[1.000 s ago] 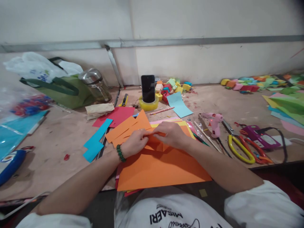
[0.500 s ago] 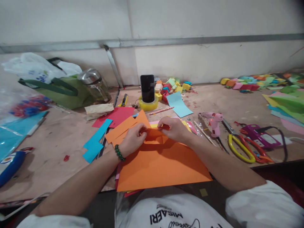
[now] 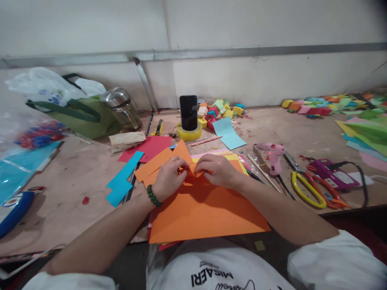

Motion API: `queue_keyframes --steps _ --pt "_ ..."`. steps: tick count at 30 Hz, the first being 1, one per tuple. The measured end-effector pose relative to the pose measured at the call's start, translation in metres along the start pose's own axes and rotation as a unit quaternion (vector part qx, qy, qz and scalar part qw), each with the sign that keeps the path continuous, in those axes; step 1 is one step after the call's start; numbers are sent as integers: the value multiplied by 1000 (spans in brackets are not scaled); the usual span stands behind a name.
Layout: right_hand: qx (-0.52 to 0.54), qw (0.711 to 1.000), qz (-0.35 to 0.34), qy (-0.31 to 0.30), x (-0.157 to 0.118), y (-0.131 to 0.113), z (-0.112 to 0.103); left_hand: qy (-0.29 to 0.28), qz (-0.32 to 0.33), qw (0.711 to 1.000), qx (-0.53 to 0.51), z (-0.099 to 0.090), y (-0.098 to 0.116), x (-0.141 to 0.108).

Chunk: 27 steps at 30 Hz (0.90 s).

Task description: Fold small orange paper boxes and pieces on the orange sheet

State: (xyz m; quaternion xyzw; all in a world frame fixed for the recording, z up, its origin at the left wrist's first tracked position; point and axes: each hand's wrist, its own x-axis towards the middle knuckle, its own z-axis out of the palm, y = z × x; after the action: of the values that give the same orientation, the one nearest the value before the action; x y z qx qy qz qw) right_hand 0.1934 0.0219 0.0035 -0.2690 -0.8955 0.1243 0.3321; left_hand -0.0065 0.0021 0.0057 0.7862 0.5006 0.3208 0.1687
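Between my hands is a small piece of folded orange paper (image 3: 193, 169), partly covered by the fingers. My left hand (image 3: 173, 177), with a green bead bracelet at the wrist, pinches its left side. My right hand (image 3: 216, 171) is closed on the right side of the same piece. Below both hands lies a large orange sheet (image 3: 208, 213) on a stack of coloured paper. Orange paper strips (image 3: 152, 163) lie just beyond my left hand. How the folded piece's edges meet is hidden by the fingers.
A phone (image 3: 188, 112) stands in a yellow tape roll (image 3: 190, 132), beside small paper cubes (image 3: 216, 110). On the right lie a pink glue gun (image 3: 273, 157), scissors (image 3: 308, 189) and a purple power adapter (image 3: 332, 175). Blue strips (image 3: 123, 177) and a utility knife (image 3: 158, 127) are left.
My right hand has moved left, closer to my left hand, and the folded orange paper between them is now drawn together and bent. The left hand has barely moved.
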Motion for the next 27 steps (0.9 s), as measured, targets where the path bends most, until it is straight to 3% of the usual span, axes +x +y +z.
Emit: queue_keyframes --steps 4,8,12,15,17,22,27 --pt "10 1000 19 -6 -1 -1 4 -7 -4 999 36 -1 5 -1" --pt "116 993 32 -19 0 -5 -8 14 11 997 82 -3 6 -2" --pt "181 973 141 11 5 -10 -17 22 37 990 137 -4 6 -5" --pt "126 962 239 52 7 -11 -13 15 66 983 173 -4 7 -9" --pt "102 958 265 37 8 -13 -8 15 82 978 192 -3 8 -11" --pt "64 962 265 5 7 -17 -2 9 80 969 233 0 11 -12" --pt "-76 970 230 7 6 -19 7 -6 61 973 224 2 14 -11"
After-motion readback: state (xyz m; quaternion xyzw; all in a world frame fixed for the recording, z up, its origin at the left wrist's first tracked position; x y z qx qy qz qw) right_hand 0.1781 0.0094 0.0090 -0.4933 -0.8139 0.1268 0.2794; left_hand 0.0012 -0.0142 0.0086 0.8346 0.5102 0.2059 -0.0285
